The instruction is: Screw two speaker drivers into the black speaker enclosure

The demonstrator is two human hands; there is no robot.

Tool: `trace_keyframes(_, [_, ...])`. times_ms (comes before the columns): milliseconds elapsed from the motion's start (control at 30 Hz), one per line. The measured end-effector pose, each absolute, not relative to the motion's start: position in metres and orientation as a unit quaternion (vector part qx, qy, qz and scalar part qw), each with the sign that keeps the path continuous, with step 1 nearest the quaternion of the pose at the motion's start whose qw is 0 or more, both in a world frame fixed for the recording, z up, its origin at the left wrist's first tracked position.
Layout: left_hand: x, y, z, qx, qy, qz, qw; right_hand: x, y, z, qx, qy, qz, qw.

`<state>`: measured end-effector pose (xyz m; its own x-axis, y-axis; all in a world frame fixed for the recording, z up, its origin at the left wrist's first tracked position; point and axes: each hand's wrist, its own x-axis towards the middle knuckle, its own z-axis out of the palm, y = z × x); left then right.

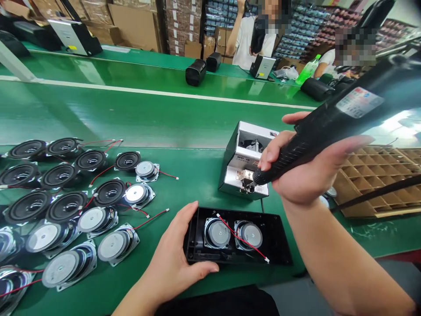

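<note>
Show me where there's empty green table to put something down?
The biggest bare patch is the green belt behind the loose speakers, up to the white line. A smaller patch lies between those speakers and the silver box. It is crowded at the left with speakers, and near the front where the left hand holds the black case.

We see loose speakers [66,206] spread across the green table [164,118], a cardboard divider tray [378,175] opposite, and stacked boxes [131,22] behind.

Bright overhead light, glare on green bench [138,109]; wide-angle bending at edges; far background perhaps slightly soft.
</note>
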<state>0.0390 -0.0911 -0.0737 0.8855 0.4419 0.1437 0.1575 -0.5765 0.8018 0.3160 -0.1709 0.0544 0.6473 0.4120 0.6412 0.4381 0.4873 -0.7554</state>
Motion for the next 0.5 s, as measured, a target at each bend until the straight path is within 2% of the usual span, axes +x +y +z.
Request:
trace_keyframes(333, [0.04,-0.092,-0.074,0.866,0.172,0.159,0.442,0.255,-0.199,0.098,-0.476,-0.399,0.157,0.768])
trace_keyframes(500, [0.041,-0.093,-0.074,0.863,0.159,0.171,0.448,0.228,-0.174,0.08,-0.422,-0.386,0.247,0.782])
